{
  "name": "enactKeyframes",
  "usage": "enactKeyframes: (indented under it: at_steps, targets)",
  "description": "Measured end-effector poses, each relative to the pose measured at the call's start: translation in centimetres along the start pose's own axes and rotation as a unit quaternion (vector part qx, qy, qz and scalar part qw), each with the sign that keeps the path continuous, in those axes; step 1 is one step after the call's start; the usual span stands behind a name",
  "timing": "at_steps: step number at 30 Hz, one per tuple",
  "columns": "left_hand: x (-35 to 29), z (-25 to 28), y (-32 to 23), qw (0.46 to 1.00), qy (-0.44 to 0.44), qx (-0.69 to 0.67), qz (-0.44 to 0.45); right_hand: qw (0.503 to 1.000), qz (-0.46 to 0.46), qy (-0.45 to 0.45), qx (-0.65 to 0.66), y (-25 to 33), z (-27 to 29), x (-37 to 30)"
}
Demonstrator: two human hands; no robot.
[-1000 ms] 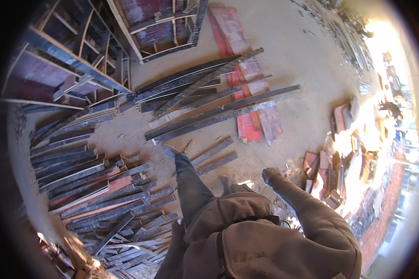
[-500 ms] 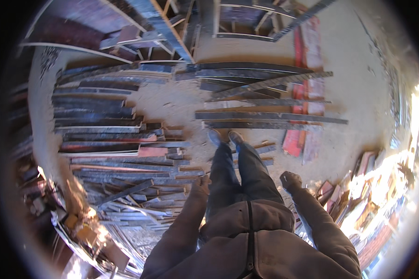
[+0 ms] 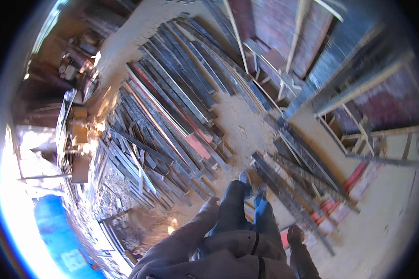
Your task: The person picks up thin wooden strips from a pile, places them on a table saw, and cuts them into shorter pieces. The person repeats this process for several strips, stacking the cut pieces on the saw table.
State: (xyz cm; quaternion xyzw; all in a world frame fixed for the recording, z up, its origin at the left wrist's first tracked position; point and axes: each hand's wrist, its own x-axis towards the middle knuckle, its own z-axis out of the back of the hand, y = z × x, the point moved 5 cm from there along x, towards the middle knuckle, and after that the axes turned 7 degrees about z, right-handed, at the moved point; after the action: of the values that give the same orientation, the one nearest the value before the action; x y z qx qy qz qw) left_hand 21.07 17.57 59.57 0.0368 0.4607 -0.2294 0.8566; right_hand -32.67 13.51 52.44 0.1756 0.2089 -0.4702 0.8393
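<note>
My left hand (image 3: 211, 204) hangs at my left thigh, near the ends of the stacked boards. Blur hides its fingers, and no object shows in it. On the other side, my right hand (image 3: 294, 235) hangs with its fingers curled in, and nothing sticks out of it. Closest to that hand are a long dark timber (image 3: 291, 200) and a red panel strip partly hidden behind the hand. To the left on the floor lies a wide row of dark boards (image 3: 172, 79), some with red or pale edges. Shorter strips (image 3: 139, 162) lie jumbled at its nearer end.
Large framed panels (image 3: 381, 102) stand at the far right. More long timbers (image 3: 312, 158) lie crossed ahead of my shoes (image 3: 245, 178). At the left are a bright opening, a blue sheet (image 3: 56, 232) and clutter with yellowish boxes (image 3: 80, 125). Dusty floor (image 3: 242, 125) runs between the stacks.
My view and body have turned left, so the board rows now run diagonally and the blue sheet has come into view. My feet have shifted in a step. Both hands still hang low.
</note>
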Motion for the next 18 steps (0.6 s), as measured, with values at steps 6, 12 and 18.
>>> enactKeyframes:
  at_steps: [6, 12, 18]
  targets:
    - [3.1, 4.0, -2.8, 0.978, -0.113, -0.169, -0.034, 0.978, -0.105, 0.049, 0.171, -1.6, 10.6, 11.1]
    - [15.2, 7.7, -6.2, 0.964, -0.120, -0.212, -0.111, 0.985, -0.023, 0.003, 0.172, 4.6, 20.0, 32.4]
    - [29.7, 15.0, -13.4, 0.956, -0.189, -0.144, -0.169, 0.990, 0.065, 0.015, 0.126, 12.4, 25.3, 52.7]
